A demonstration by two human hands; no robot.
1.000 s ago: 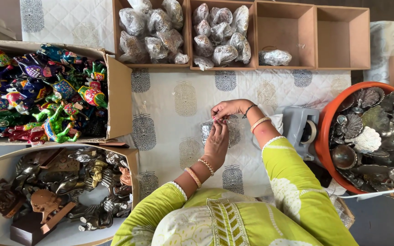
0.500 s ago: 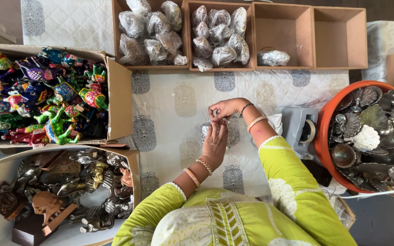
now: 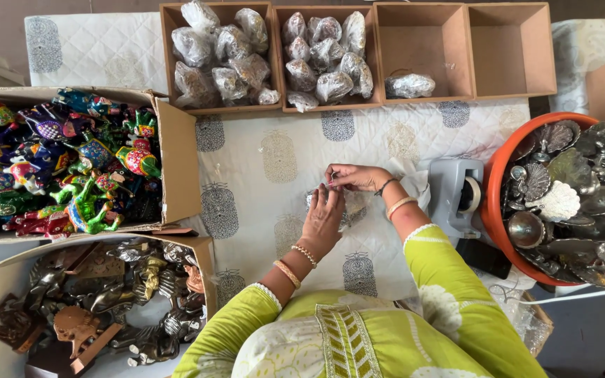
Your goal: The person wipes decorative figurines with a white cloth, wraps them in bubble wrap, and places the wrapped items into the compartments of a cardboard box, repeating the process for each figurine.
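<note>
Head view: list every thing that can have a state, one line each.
left hand: flat on the wrapped item
right hand: pinching the wrap
wrapped item: partly covered, on the cloth
wooden tray: two compartments full, third holds one bundle, fourth empty
orange tub: full of metal pieces

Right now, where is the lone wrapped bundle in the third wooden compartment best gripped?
Probably around its middle, from above: the wrapped bundle lies flat and alone against the front wall of its open-topped wooden compartment, with free space behind it and nothing overhead.
</note>
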